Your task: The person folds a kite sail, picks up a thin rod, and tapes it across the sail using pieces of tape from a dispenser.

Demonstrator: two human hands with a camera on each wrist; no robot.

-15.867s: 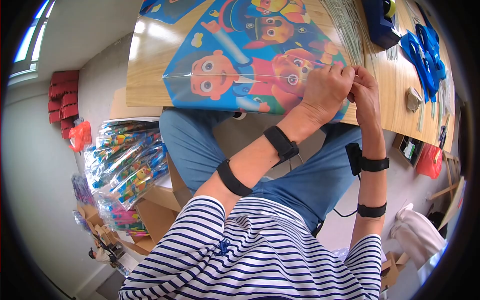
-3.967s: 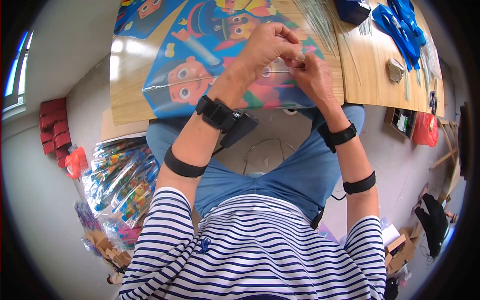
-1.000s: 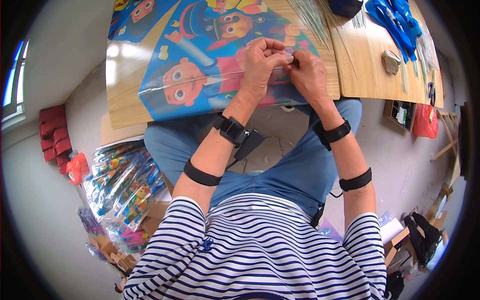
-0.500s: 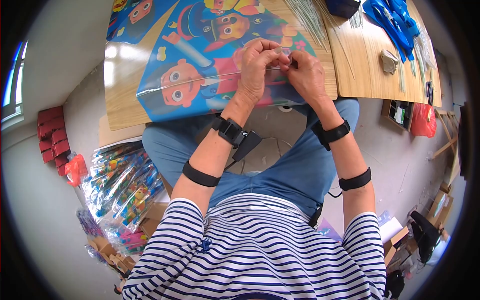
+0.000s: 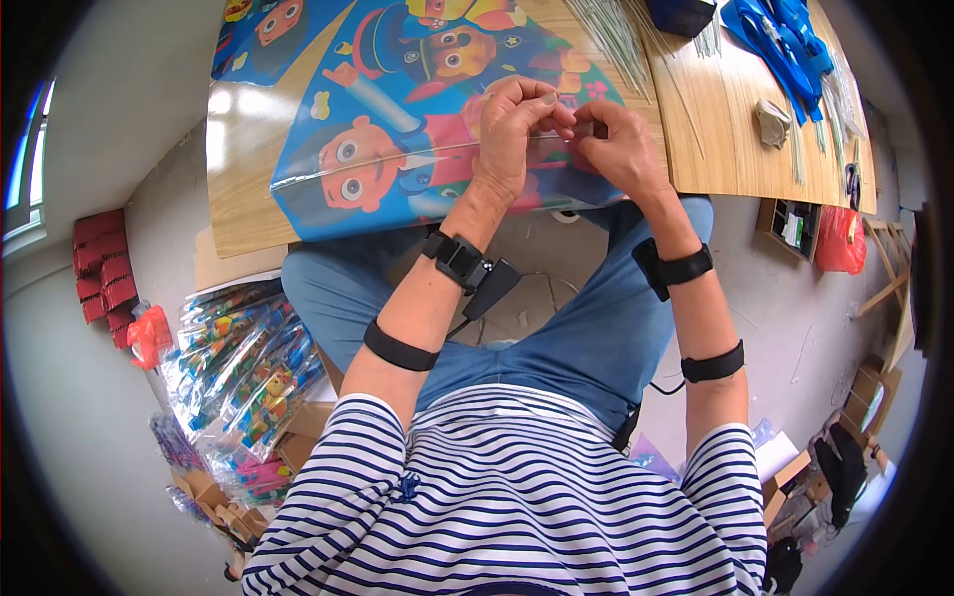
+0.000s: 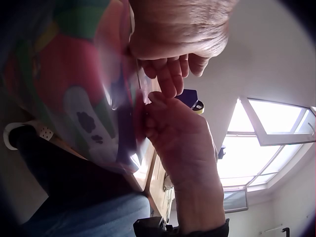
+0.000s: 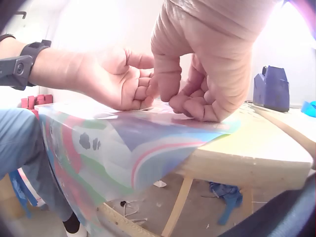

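Observation:
The blue printed plastic sheet [image 5: 383, 164] with cartoon figures lies over the table's near edge, a thin rod [image 5: 323, 171] running across it. In the head view my left hand [image 5: 509, 139] is above the sheet with loosely bent fingers; the left wrist view shows its thumb apart from them and nothing gripped. My right hand [image 5: 621, 149] is close beside it, fingers curled, thumb and fingertips drawn together just above the sheet in the right wrist view. A small pale bit shows at those fingertips [image 6: 149, 101], too small to make out. The two hands' fingertips nearly meet.
Thin pale rods [image 5: 621, 45] lie beyond the hands. A dark blue dispenser [image 5: 683, 12], blue ribbon [image 5: 780, 50] and a crumpled beige piece [image 5: 772, 123] are to the right. Another printed sheet [image 5: 260, 45] lies at far left; wrapped packs [image 5: 243, 368] are below the table's left side.
Over the last half second my right wrist and forearm have shifted slightly right, and its thumb has drawn back from my left fingertips. My left hand has stayed nearly still.

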